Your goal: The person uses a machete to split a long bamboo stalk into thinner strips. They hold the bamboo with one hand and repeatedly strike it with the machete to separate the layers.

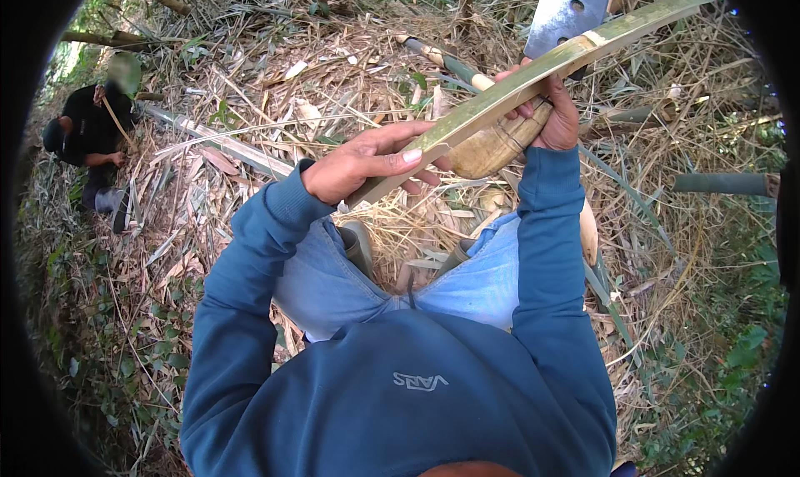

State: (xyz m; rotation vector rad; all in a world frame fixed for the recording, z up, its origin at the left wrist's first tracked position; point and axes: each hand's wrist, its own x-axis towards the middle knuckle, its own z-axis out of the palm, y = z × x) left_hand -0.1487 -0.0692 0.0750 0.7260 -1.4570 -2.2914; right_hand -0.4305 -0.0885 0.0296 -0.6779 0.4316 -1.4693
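Note:
A long split bamboo strip [492,94], green on its outer side and pale along the cut edge, slants from my lap up to the far right. My left hand [362,162] holds its near part, with the thumb pressed on top. Farther along, my right hand [557,117] is closed around the strip and the handle of a big knife. That thick, curved wooden handle [492,148] hangs below the strip, pointing back toward me. Beyond the strip, the knife's broad metal blade [571,14] with holes in it shows at the top; the strip hides where blade and handle meet.
Dry leaves and bamboo shavings [300,102] litter the ground. A cut bamboo pole [450,63] lies ahead, another piece [725,184] at the right. At the far left a person [96,135] in black holds a stick. Green plants [742,344] grow at the lower right.

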